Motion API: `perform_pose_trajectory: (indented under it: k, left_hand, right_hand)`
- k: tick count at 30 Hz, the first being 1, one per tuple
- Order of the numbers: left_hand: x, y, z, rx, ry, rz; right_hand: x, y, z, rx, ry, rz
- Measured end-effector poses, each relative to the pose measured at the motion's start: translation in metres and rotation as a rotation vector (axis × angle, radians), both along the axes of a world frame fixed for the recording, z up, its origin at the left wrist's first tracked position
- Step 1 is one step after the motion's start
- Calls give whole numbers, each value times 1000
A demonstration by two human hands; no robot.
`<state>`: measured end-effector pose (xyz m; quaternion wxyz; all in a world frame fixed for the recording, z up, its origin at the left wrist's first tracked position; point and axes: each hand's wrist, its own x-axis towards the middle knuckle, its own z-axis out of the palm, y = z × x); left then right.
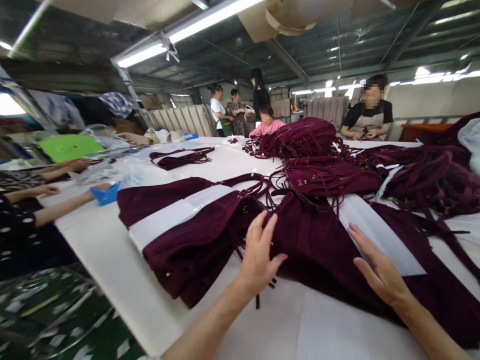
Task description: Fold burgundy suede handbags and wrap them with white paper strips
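My left hand (259,252) is raised over the near edge of a maroon fabric bag (307,237), its fingers apart and nothing in its grasp. To the right, my right hand (378,267) hovers at the same bag with spread fingers, beside a white paper strip (378,230) lying across the fabric. Whether either hand touches the cloth is hard to tell. Left of my left hand lies another maroon bag (195,245) with a white paper band (176,212) across it. Thin maroon straps and small gold-coloured rings show between the two bags.
A heap of maroon bags (300,137) rises behind, with more straps (435,175) at right. A smaller maroon bundle (180,157) lies farther left. People's arms reach over the white table (112,260) at left, near a blue item (105,194). Several people are beyond.
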<state>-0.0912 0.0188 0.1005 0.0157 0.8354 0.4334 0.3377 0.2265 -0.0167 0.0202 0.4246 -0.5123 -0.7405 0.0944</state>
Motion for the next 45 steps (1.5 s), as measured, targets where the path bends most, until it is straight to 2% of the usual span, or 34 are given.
perform_pose_trajectory:
  k: [2,4,6,9,14,18,21,25,28,30,32,38,41,45]
  left_hand:
    - [-27,10,4,-149,-12,8]
    - [-40,15,4,-298,-36,-88]
    - [-40,17,3,-401,-110,-144]
    - [-31,17,-3,-419,-234,-84]
    - [-21,33,-30,-454,-361,62]
    - [-22,50,-51,-518,-395,95]
    - [-24,48,-49,-421,-317,109]
    - [-27,36,-24,-5,82,86]
    - [-28,34,-7,193,404,-66]
    - [-30,37,-5,233,485,-178]
    - [-32,40,-9,247,492,-242]
    - [-39,44,-36,215,520,-282]
    - [-46,43,-44,189,451,-301]
    - [-57,41,-47,126,301,-282]
  right_hand:
    - [-1,1,-1,-6,-15,12]
    - [-2,2,-2,-11,-29,14]
    - [-2,2,-3,-9,-44,10]
    - [-2,2,-3,0,-70,1]
    - [-5,0,-1,-13,-145,12]
    - [-9,1,0,-5,-244,43]
    - [-11,3,0,4,-310,69]
    - [-10,5,-3,12,-342,81]
    - [-9,6,-5,15,-338,82]
    - [-8,5,-6,20,-332,77]
    - [-8,5,-7,21,-332,76]
    - [-8,2,-6,18,-356,90]
    - [-8,3,-5,6,-370,111]
    - [-10,4,-3,6,-386,134]
